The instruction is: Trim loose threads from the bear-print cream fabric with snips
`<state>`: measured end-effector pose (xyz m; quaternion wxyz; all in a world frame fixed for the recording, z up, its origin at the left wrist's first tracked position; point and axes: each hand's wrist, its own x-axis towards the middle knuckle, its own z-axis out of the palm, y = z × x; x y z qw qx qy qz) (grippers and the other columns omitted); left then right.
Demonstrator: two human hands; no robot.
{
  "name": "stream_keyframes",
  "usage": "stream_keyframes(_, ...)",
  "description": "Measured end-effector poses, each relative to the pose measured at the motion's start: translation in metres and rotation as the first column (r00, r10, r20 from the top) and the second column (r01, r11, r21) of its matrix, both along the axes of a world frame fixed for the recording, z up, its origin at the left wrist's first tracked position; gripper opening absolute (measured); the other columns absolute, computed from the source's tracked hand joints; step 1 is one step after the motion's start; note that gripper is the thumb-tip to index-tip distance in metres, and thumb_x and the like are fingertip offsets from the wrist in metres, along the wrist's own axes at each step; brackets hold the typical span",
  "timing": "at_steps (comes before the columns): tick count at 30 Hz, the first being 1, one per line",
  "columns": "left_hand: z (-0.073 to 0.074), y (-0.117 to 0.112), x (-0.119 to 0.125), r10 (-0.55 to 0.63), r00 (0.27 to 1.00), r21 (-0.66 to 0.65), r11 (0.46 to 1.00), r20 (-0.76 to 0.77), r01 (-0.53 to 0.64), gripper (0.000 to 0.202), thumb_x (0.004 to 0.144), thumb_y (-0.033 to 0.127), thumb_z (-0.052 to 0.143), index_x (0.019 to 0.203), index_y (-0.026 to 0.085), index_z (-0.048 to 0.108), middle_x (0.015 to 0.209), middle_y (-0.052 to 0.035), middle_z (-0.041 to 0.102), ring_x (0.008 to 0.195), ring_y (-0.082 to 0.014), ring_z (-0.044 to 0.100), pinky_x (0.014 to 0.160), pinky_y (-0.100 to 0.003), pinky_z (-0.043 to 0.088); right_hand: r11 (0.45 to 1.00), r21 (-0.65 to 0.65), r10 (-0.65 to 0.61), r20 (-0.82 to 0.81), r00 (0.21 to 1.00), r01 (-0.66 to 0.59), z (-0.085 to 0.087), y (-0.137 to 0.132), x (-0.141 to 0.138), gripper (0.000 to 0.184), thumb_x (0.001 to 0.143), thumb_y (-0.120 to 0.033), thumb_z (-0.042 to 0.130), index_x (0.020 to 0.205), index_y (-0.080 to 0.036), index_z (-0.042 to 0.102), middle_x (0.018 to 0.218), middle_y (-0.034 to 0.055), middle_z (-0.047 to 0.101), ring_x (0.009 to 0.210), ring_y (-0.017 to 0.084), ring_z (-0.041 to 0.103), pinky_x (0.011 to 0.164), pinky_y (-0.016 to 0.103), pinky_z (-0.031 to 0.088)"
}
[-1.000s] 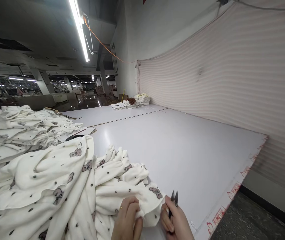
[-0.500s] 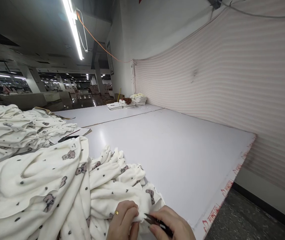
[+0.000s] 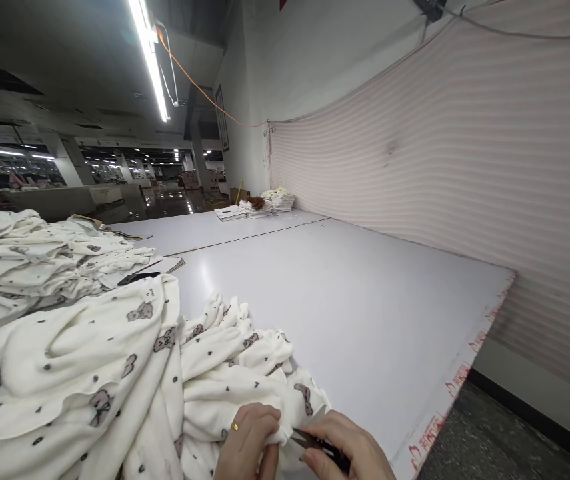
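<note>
We are pinching the hem of the white printed garment (image 3: 245, 373) in our left hand (image 3: 249, 443) at the tabletop's (image 3: 365, 313) near edge, while our right hand (image 3: 349, 453), closed around the thread snips (image 3: 309, 441), should be nipping only stray thread, keeping the blades off the cloth.

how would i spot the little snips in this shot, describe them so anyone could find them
Start at the big white table and drop to its near edge, where two hands meet over printed cream fabric. The snips sit in the right hand, the only dark metal thing there, blades pointing left at the fabric edge pinched by the left hand.
</note>
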<state>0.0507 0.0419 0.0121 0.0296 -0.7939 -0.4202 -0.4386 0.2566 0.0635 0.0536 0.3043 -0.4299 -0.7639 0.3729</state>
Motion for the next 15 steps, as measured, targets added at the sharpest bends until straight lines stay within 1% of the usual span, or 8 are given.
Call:
stream_keyframes(3, -0.0014, -0.0004, -0.0005, -0.017, 1.0, -0.016, 1.0, -0.008, 0.017, 0.033, 0.079, -0.005, 0.044, 0.102, 0.018, 0.05, 0.099, -0.008, 0.065, 0.092, -0.0192, 0.059, 0.082, -0.03, 0.051, 1.0, 0.012, -0.002, -0.017, 1.0, 0.003, 0.0015, 0.0024, 0.0013, 0.021, 0.084, -0.033, 0.06, 0.098, -0.026, 0.074, 0.088, 0.0046, 0.071, 0.081, 0.02, 0.068, 0.069, 0.023, 0.049)
stream_keyframes(8, -0.0023, -0.0001, -0.0004, -0.029, 0.999, -0.023, 0.999, -0.017, 0.029, 0.032, 0.08, -0.005, 0.044, 0.102, 0.018, 0.049, 0.1, -0.0082, 0.065, 0.094, -0.0187, 0.058, 0.084, -0.029, 0.05, 0.995, 0.016, 0.093, 0.036, 0.995, -0.094, 0.0042, 0.0054, 0.0012, 0.021, 0.086, -0.03, 0.058, 0.098, -0.026, 0.075, 0.092, 0.0054, 0.073, 0.088, 0.021, 0.068, 0.075, 0.025, 0.049)
stream_keyframes(11, -0.0016, 0.0006, -0.0008, -0.025, 1.0, -0.055, 0.998, -0.019, 0.023, 0.031, 0.08, -0.004, 0.044, 0.101, 0.019, 0.049, 0.1, -0.0078, 0.065, 0.093, -0.0188, 0.058, 0.083, -0.029, 0.051, 0.997, 0.047, 0.064, 0.058, 0.996, -0.067, 0.0032, 0.0062, -0.0001, 0.021, 0.087, -0.032, 0.057, 0.097, -0.027, 0.075, 0.088, 0.0048, 0.072, 0.083, 0.021, 0.069, 0.072, 0.024, 0.05)
stream_keyframes(13, -0.001, 0.0008, -0.0007, -0.019, 1.0, -0.077, 0.997, -0.014, 0.018, 0.031, 0.081, -0.004, 0.044, 0.101, 0.019, 0.049, 0.099, -0.0078, 0.065, 0.093, -0.0188, 0.059, 0.082, -0.029, 0.051, 0.996, 0.063, 0.052, 0.072, 0.996, -0.056, 0.0019, 0.0061, -0.0002, 0.019, 0.086, -0.031, 0.058, 0.096, -0.028, 0.074, 0.088, 0.0031, 0.072, 0.081, 0.019, 0.069, 0.07, 0.022, 0.05)
stream_keyframes(15, -0.0007, 0.0007, -0.0002, -0.01, 1.0, -0.071, 0.997, -0.009, 0.01, 0.032, 0.081, -0.004, 0.045, 0.103, 0.018, 0.049, 0.097, -0.0072, 0.066, 0.091, -0.0186, 0.059, 0.081, -0.029, 0.052, 0.994, 0.101, 0.023, 0.09, 0.996, -0.033, 0.0002, 0.0049, 0.0003, 0.018, 0.086, -0.03, 0.057, 0.094, -0.03, 0.073, 0.085, 0.0011, 0.072, 0.079, 0.017, 0.069, 0.066, 0.02, 0.049)
